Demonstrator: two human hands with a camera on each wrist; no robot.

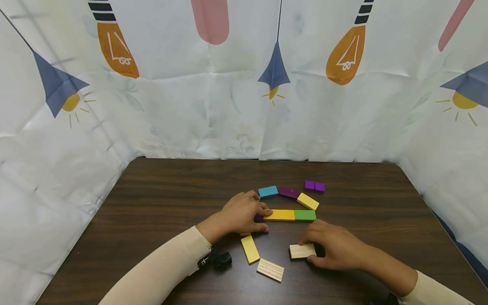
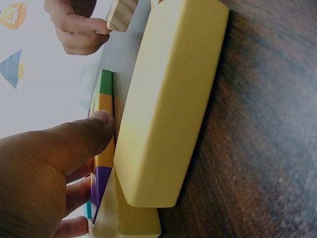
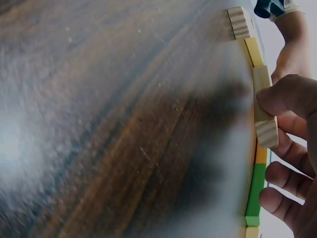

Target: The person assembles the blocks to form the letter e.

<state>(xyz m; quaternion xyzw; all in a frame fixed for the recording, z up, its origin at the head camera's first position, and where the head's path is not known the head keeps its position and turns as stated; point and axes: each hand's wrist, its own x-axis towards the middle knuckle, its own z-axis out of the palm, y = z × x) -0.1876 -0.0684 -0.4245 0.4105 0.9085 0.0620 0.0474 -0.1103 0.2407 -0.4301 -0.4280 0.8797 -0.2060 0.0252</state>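
Note:
My right hand pinches a plain wooden block between thumb and fingers, low over the table; the right wrist view shows its striped end. Further left, my left hand straddles a straight row of blocks. Its index finger touches the row where a purple block, mostly hidden by the hand, meets an orange block. The thumb lies on the near side, apart from the row. A green block forms the row's right end.
Behind the row, a blue block, a dark purple block and a yellow block form a curve. Two small purple pieces sit beyond. Nearer me lie another yellow block and a striped wooden block.

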